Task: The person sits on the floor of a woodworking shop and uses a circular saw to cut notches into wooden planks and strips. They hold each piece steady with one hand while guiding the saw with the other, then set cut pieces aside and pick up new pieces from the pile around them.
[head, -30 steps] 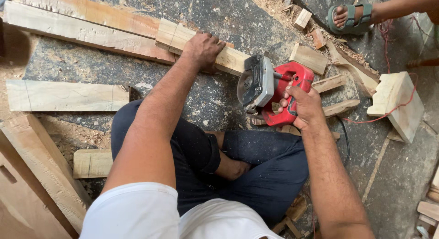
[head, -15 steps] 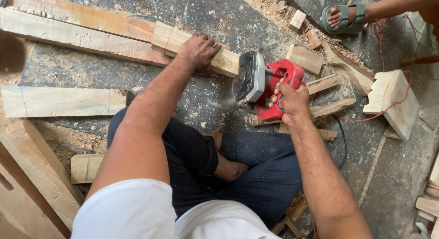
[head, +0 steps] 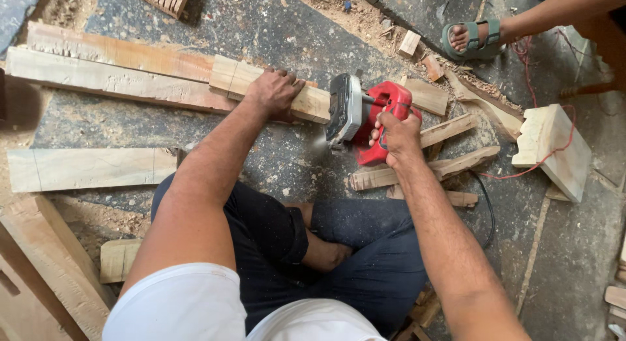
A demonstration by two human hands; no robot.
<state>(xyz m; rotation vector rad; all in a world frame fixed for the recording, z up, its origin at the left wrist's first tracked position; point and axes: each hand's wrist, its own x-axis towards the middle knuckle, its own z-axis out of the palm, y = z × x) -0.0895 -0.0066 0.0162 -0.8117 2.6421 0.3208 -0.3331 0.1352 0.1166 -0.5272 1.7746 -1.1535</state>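
I sit cross-legged on a dark stone floor. My left hand (head: 275,93) presses flat on a short pale wooden plank (head: 228,77) that lies across two longer boards (head: 111,77). My right hand (head: 398,135) grips the handle of a red circular saw (head: 365,119), whose grey blade guard sits at the plank's right end. Sawdust sprays just below the blade. The saw's black cord (head: 486,210) runs off to the right.
Another person's sandalled foot (head: 473,38) stands at the upper right. Offcuts (head: 450,165) lie under and right of the saw, and a thick pale block (head: 554,148) with a red cable over it sits further right. More planks (head: 85,168) lie on the left.
The saw has moved left up to the plank's end, and dust now flies from the blade. My left hand stays pressed on the plank.
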